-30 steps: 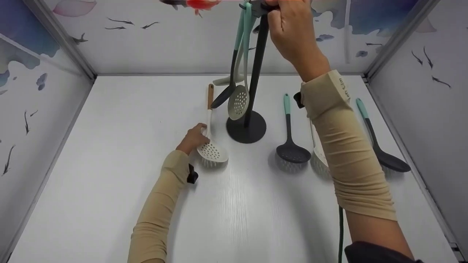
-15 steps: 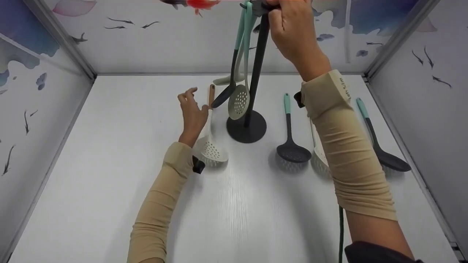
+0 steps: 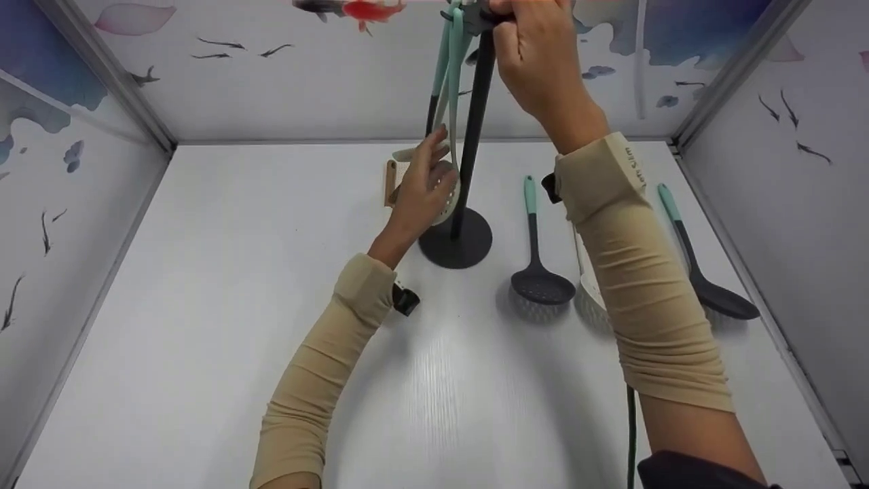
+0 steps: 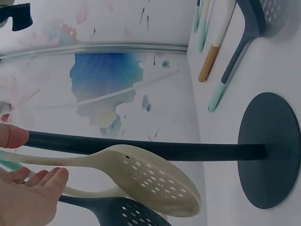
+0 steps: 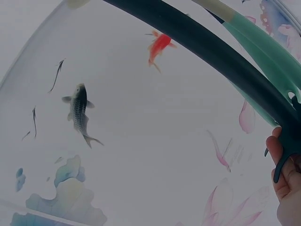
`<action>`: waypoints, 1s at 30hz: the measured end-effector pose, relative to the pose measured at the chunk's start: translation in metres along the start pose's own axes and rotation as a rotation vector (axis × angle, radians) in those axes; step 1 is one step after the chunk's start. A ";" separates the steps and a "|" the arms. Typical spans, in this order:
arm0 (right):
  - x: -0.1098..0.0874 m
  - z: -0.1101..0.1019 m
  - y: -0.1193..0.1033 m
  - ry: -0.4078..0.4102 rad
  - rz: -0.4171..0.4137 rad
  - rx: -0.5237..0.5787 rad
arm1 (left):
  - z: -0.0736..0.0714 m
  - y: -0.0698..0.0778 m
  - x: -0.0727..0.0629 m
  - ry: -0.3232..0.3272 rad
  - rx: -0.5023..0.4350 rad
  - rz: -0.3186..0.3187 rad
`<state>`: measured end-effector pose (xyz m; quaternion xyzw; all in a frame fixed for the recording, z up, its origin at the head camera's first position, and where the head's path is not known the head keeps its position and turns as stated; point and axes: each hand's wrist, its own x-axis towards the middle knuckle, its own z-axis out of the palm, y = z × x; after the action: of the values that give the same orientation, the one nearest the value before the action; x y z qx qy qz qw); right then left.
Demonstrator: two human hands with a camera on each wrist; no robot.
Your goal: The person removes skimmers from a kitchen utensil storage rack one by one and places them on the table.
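"Any risk?"

"Toward the desk's point(image 3: 204, 326) far edge, the hanging skimmer point(image 4: 153, 181) could be unhooked if nudged by the left hand point(image 3: 417, 193), fingers spread."

"The rack point(image 3: 477, 102)?"

"Tipped, if tugged by the right hand point(image 3: 541, 64), fingers gripping it."

I make out a black stand point(image 3: 473, 129) | hanging skimmer point(image 4: 153, 179) cream, hole-dotted, handle point(image 3: 455, 68) mint | both sleeves point(image 3: 648, 272) beige on my feed | tabletop point(image 3: 197, 326) white | walls point(image 3: 312, 95) pale, patterned with red fish point(image 5: 160, 46), blue blotches point(image 4: 106, 77)
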<state>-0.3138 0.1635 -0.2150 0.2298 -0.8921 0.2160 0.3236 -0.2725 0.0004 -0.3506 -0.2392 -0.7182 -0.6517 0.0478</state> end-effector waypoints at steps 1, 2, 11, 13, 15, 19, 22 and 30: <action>0.000 0.000 0.000 0.000 -0.002 0.000 | 0.001 0.005 0.000 -0.018 -0.003 -0.016; 0.000 0.000 0.000 -0.001 -0.003 0.000 | 0.002 0.009 -0.001 -0.026 0.000 -0.028; 0.000 0.000 -0.001 -0.001 0.021 0.012 | 0.007 -0.007 0.001 0.058 0.075 -0.026; 0.000 0.000 -0.001 0.002 0.024 0.013 | 0.008 -0.016 0.002 0.066 0.086 -0.037; -0.001 0.000 -0.001 0.002 0.023 0.013 | 0.008 -0.020 0.001 0.066 0.081 -0.048; -0.001 0.000 0.001 0.001 0.008 0.006 | 0.008 -0.023 -0.002 0.036 0.053 -0.054; -0.002 0.000 0.002 0.003 0.001 0.004 | 0.009 -0.023 -0.004 0.009 0.037 -0.053; -0.002 0.000 0.000 0.008 0.009 0.016 | 0.007 -0.022 -0.007 0.010 0.030 -0.047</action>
<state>-0.3126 0.1636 -0.2161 0.2275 -0.8901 0.2256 0.3243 -0.2734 0.0041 -0.3743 -0.2181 -0.7329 -0.6432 0.0395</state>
